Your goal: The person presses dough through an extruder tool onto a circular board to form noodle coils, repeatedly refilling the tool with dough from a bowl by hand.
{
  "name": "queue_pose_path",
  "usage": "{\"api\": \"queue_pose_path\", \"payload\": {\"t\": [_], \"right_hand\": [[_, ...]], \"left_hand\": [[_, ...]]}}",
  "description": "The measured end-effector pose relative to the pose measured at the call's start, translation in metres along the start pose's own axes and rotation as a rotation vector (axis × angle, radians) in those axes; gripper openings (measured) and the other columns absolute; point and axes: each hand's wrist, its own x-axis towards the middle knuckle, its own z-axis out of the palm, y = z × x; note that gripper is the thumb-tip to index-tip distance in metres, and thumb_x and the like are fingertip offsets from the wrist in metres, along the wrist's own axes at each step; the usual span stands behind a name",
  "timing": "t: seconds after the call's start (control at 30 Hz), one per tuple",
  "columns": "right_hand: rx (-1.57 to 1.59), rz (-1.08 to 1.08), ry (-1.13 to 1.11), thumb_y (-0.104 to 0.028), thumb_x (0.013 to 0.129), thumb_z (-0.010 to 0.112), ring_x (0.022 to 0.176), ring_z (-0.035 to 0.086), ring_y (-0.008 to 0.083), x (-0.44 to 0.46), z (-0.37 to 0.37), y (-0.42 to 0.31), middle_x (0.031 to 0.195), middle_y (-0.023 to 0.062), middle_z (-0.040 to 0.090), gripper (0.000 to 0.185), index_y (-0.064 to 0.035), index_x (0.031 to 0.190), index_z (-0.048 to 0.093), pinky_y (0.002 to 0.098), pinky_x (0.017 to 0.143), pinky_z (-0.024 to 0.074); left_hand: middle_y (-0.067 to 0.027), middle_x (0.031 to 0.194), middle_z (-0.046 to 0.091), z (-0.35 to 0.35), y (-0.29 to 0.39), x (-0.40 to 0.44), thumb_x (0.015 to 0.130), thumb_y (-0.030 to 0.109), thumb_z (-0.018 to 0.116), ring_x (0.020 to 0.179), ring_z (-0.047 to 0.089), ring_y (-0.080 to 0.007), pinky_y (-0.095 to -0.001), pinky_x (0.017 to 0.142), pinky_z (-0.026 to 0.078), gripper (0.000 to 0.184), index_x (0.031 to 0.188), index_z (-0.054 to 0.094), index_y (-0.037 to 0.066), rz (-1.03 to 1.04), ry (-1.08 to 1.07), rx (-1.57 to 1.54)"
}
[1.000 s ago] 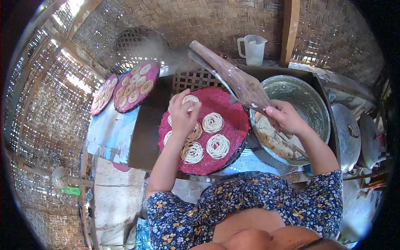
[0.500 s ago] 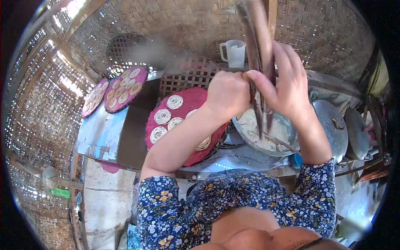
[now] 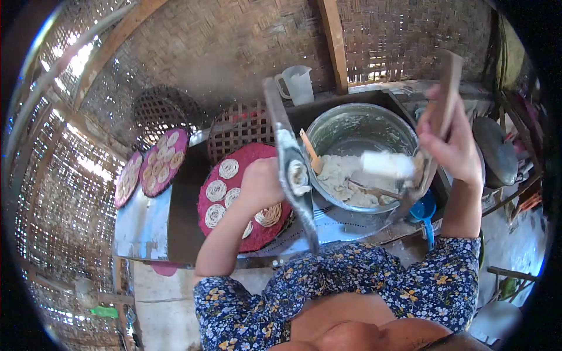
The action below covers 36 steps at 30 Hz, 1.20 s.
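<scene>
My left hand [image 3: 261,182] grips one long part of a wooden press [image 3: 276,111], held upright with a round hole and pale dough around it. My right hand [image 3: 455,146] is closed on the other wooden part [image 3: 448,88], from which a blurred white cylinder [image 3: 387,165] points left. Both parts stand apart, on either side of a metal pot [image 3: 363,108] with pale dough [image 3: 336,175] in it. Below my left hand lies a round pink-red tray [image 3: 249,155] with several coiled noodle rounds [image 3: 228,169], partly hidden by my forearm.
Two more pink trays with coils [image 3: 164,162] [image 3: 127,180] lean at the left. A clear jug [image 3: 298,86] stands behind, near woven baskets [image 3: 240,131]. An orange-handled tool [image 3: 310,151] rests in the pot. A blue dipper [image 3: 422,207] and metal lids [image 3: 497,153] are at the right.
The wooden press, in my right hand and then between both hands, is now opened into two separated parts. My left hand has moved left with one part, and my right hand right with the other.
</scene>
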Motion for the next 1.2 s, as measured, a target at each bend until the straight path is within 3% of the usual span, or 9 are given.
{"api": "queue_pose_path", "payload": {"t": [0.13, 0.23, 0.3, 0.4, 0.63, 0.73, 0.9, 0.97, 1.2], "right_hand": [[0.367, -0.196, 0.421, -0.002, 0.073, 0.053, 0.069, 0.051, 0.0158, -0.011, -0.001, 0.021, 0.075, 0.0076, 0.051, 0.043, -0.0029, 0.113, 0.035, 0.0279, 0.063, 0.0423], [0.551, -0.348, 0.697, -0.001, 0.076, 0.048, 0.073, 0.052, 0.0218, -0.020, 0.022, 0.039, 0.078, 0.0115, 0.052, 0.027, -0.0036, 0.101, 0.036, 0.0353, 0.070, 0.0432], [0.674, -0.361, 0.634, -0.001, 0.079, 0.047, 0.079, 0.052, 0.0232, -0.031, 0.038, 0.057, 0.082, 0.0099, 0.053, 0.024, -0.0063, 0.100, 0.037, 0.0373, 0.076, 0.0412], [1.061, -0.095, 0.616, 0.000, 0.081, 0.049, 0.093, 0.051, 0.0244, -0.042, 0.068, 0.069, 0.088, 0.0063, 0.053, 0.024, -0.0124, 0.100, 0.040, 0.0385, 0.087, 0.0374], [1.429, 0.074, 0.460, -0.003, 0.082, 0.055, 0.104, 0.049, 0.0229, -0.041, 0.093, 0.090, 0.096, 0.0035, 0.053, 0.022, -0.0150, 0.099, 0.047, 0.0397, 0.093, 0.0364], [1.064, 0.115, 0.179, -0.012, 0.079, 0.061, 0.107, 0.049, 0.0266, -0.046, 0.093, 0.107, 0.107, 0.0085, 0.053, 0.027, -0.0114, 0.103, 0.050, 0.0387, 0.093, 0.0369], [-0.916, 0.479, -0.771, -0.025, 0.068, 0.066, 0.103, 0.053, 0.0286, -0.085, 0.069, 0.196, 0.115, 0.0186, 0.052, 0.044, -0.0057, 0.106, 0.058, 0.0356, 0.084, 0.0441], [-0.965, 0.605, -1.085, -0.024, 0.067, 0.065, 0.085, 0.061, 0.0298, -0.085, 0.056, 0.212, 0.092, 0.0158, 0.063, 0.028, -0.0065, 0.089, 0.066, 0.0379, 0.072, 0.0491], [-1.165, 0.195, -0.930, -0.021, 0.068, 0.062, 0.074, 0.064, 0.0279, -0.035, 0.027, 0.193, 0.077, 0.0138, 0.065, 0.018, -0.0053, 0.075, 0.067, 0.0386, 0.063, 0.0505]], "left_hand": [[-0.0044, 0.079, 0.064, 0.046, -0.032, 0.007, 0.060, 0.007, 0.077, 0.070, 0.061, -0.0139, -0.0287, 0.068, 0.050, 0.033, 0.090, 0.064, 0.003, 0.110, -0.037, -0.700], [-0.0109, 0.110, 0.058, 0.068, -0.028, 0.017, 0.055, 0.017, 0.079, 0.099, 0.057, -0.0228, -0.0356, 0.086, 0.045, 0.051, 0.101, 0.060, 0.009, 0.186, -0.224, -1.097], [-0.0131, 0.131, 0.037, 0.070, -0.004, 0.020, 0.060, 0.017, 0.078, 0.119, 0.041, -0.0261, -0.0416, 0.101, 0.031, 0.074, 0.124, 0.043, 0.013, 0.254, 0.021, -1.418], [-0.0102, 0.142, 0.023, 0.044, 0.016, 0.030, 0.073, 0.022, 0.067, 0.128, 0.024, -0.0356, -0.0487, 0.099, 0.033, 0.046, 0.116, 0.051, 0.020, 0.218, 0.283, -1.916], [-0.0085, 0.138, 0.030, 0.056, 0.035, 0.021, 0.081, 0.031, 0.059, 0.125, 0.030, -0.0370, -0.0510, 0.101, 0.028, 0.039, 0.118, 0.048, 0.022, 0.324, 0.512, -1.721], [-0.0040, 0.113, 0.048, 0.051, 0.008, 0.011, 0.082, 0.036, 0.058, 0.119, 0.039, -0.0353, -0.0529, 0.096, 0.033, 0.041, 0.117, 0.046, 0.018, 0.433, 0.560, -1.602], [-0.0070, 0.113, 0.047, 0.019, -0.008, -0.027, 0.082, 0.054, 0.048, 0.112, 0.045, -0.0336, -0.0537, 0.092, 0.038, 0.058, 0.121, 0.040, 0.011, 0.317, 0.688, -1.429], [-0.0033, 0.106, 0.042, 0.010, -0.014, -0.043, 0.078, 0.056, 0.054, 0.109, 0.044, -0.0311, -0.0477, 0.090, 0.039, 0.065, 0.122, 0.036, 0.012, 0.164, 0.785, -1.399], [-0.0066, 0.113, 0.052, -0.030, -0.060, -0.126, 0.082, 0.062, 0.036, 0.107, 0.050, -0.0302, -0.0516, 0.092, 0.039, 0.065, 0.127, 0.037, 0.015, 0.111, 0.871, -1.375]]}}
